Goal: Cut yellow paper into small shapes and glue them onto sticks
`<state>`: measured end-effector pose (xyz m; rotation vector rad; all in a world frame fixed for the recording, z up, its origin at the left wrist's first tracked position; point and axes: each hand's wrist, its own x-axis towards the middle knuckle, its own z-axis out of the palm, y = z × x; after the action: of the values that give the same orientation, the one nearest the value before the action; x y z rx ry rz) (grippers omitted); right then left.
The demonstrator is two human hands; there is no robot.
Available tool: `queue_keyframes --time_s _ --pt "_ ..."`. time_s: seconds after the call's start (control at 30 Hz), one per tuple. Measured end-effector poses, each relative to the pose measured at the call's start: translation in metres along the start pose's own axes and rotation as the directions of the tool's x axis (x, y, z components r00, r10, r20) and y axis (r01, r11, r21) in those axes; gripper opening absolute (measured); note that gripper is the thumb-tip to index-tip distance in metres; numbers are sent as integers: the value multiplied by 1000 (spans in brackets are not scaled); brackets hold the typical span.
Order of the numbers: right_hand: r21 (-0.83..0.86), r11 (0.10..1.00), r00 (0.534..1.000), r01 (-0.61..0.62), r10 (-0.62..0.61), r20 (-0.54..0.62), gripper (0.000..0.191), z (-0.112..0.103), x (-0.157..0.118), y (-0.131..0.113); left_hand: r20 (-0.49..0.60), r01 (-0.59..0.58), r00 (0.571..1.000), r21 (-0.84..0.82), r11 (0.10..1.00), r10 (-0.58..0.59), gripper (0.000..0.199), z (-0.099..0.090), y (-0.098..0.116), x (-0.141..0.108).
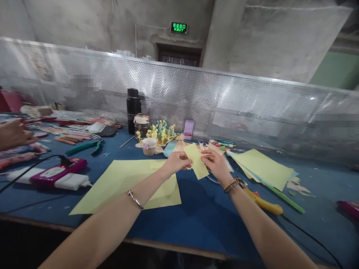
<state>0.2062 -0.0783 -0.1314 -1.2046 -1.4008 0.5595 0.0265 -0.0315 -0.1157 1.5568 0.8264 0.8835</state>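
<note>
A small rectangular piece of yellow paper [196, 162] is held up between my two hands, above the blue tabletop. My left hand [177, 161] pinches its left edge, and my right hand [213, 160] grips its right side. Under my left forearm lies a large yellow sheet [120, 179], partly covered by the arm. Just beyond my hands is a heap of pale paper scraps [170, 148]. Close to my right wrist, a yellow-handled tool [263, 201] with a black cord rests on the table, its front end partly hidden.
Stacked coloured sheets [263, 168] and a green pen-like stick [291, 198] lie right. Behind are a black flask [134, 110], a jar [141, 127], a small cup [149, 146] and yellow-blue figures [161, 130]. Left are green pliers [84, 148], a purple power strip [58, 172] and another person's hand [17, 135].
</note>
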Motion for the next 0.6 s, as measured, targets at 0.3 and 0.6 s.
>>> queue_keyframes --time_s 0.3,0.6 --pt "163 976 989 -146 139 49 22 7 -4 -5 74 38 997 -248 968 -20 18 2 -5 1" --pt "222 940 965 -261 259 38 22 8 -5 -12 -2 -17 1000 -193 981 17 21 6 0 0"
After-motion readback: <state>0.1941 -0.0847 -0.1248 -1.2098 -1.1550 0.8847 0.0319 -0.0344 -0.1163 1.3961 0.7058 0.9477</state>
